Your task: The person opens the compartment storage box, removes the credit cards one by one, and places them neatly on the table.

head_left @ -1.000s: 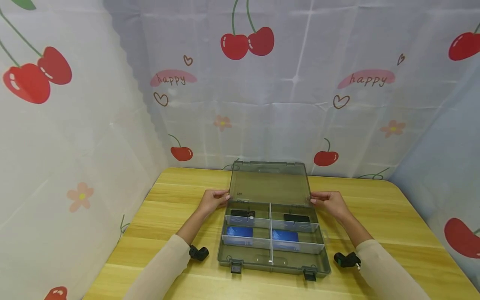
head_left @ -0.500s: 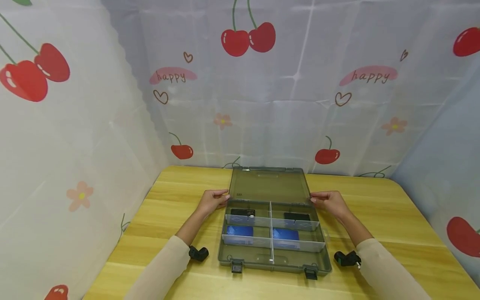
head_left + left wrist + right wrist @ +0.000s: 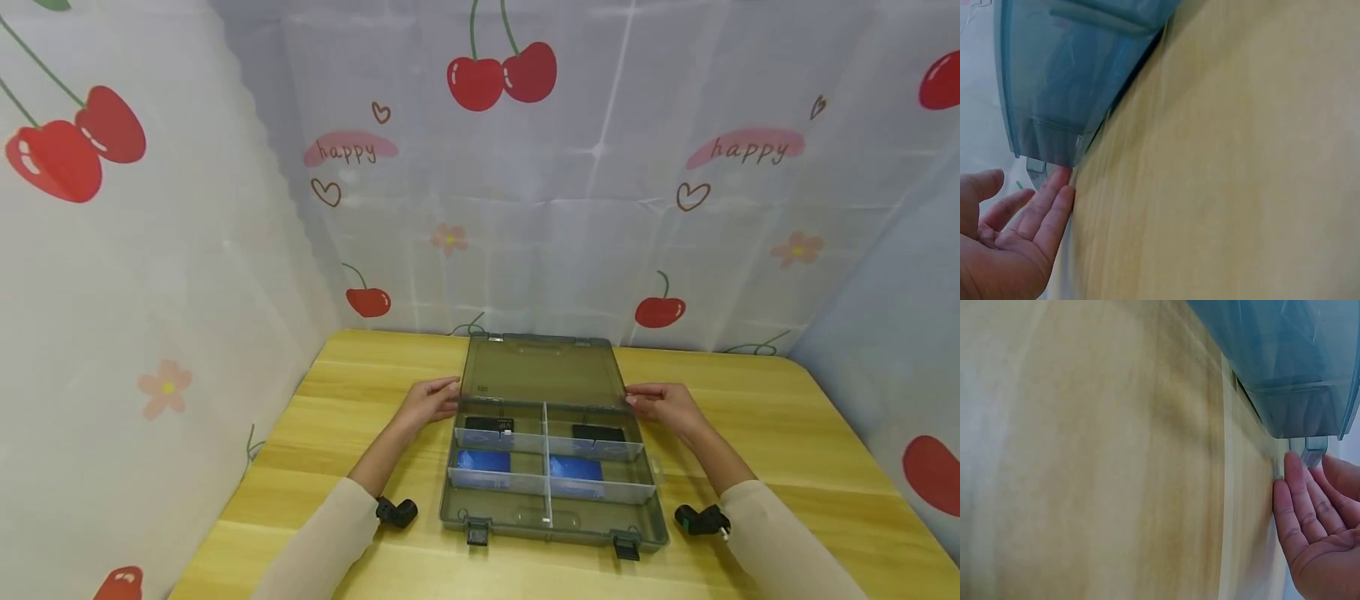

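Observation:
A smoky, see-through plastic compartment box (image 3: 555, 533) lies on the table, its lid (image 3: 540, 368) folded back flat behind it. Black cards, one marked VIP (image 3: 489, 425) and another (image 3: 598, 433), lie in the back compartments. A left blue card (image 3: 483, 462) and a right blue card (image 3: 576, 469) lie in the middle row. My left hand (image 3: 429, 402) is beside the box's left hinge corner, fingers extended and thumb apart (image 3: 1013, 237). At the right hinge corner, my right hand (image 3: 669, 408) has straight fingers and its thumb (image 3: 1338, 475) close to the lid edge.
White dividers (image 3: 547, 475) split the box. Two latches, left (image 3: 477, 532) and right (image 3: 626, 546), hang open at its front. Black wrist devices (image 3: 396, 512) sit by the sleeves on the wooden table (image 3: 360, 367). A cherry-patterned curtain (image 3: 555, 250) stands behind.
The lid has tipped back from a slightly raised position to lying flat. My left fingers have loosened and spread from the lid edge; my right hand has barely moved. The view has shifted slightly.

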Tool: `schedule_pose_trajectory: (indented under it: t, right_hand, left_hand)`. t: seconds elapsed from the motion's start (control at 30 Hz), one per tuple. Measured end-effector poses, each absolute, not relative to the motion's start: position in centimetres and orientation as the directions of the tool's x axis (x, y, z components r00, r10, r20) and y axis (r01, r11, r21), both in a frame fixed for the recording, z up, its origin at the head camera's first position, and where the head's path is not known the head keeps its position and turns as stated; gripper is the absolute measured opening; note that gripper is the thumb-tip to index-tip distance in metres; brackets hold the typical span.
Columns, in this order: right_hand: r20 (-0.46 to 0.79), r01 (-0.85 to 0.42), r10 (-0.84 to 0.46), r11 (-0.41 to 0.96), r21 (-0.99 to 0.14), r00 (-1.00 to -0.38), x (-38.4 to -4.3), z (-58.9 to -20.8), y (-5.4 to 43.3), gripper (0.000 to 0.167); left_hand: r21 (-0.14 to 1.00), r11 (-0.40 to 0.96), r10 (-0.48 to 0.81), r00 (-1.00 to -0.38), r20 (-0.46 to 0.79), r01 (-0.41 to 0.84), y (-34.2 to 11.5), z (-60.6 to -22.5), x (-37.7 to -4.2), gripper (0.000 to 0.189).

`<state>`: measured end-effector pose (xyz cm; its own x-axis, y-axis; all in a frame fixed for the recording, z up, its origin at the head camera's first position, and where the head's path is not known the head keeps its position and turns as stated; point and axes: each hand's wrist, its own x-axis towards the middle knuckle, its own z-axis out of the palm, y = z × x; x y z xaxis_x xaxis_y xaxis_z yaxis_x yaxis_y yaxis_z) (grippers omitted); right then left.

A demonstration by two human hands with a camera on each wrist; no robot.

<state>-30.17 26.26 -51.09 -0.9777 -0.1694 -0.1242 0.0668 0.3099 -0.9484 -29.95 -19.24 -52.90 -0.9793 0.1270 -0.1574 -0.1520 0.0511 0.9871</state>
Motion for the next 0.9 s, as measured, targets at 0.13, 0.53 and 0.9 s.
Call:
schedule_pose_trajectory:
  t: [0.13, 0.53, 0.9]
  right_hand:
    - [-0.141, 0.091, -0.155, 0.297, -0.951, -0.978, -29.9, -51.4, 26.2, 0.046]
    - [-0.082, 0.011, -0.214, 0.316, -0.949, -0.973, -28.1, -49.4, 27.4, 0.046]
    - [-0.031, -0.059, -0.227, 0.378, -0.924, -0.973, -25.6, -45.8, 27.7, 0.041]
  left_hand:
    - [0.984, 0.052, 0.157, -0.972, -0.175, -0.169, -19.3, -52.9, -29.0, 0.046]
    - [0.993, 0.018, 0.257, -0.959, -0.117, -0.117, -19.6, -52.1, -25.2, 0.052]
    - [0.995, -0.021, 0.223, -0.971, -0.091, -0.098, -18.4, -52.8, -22.6, 0.052]
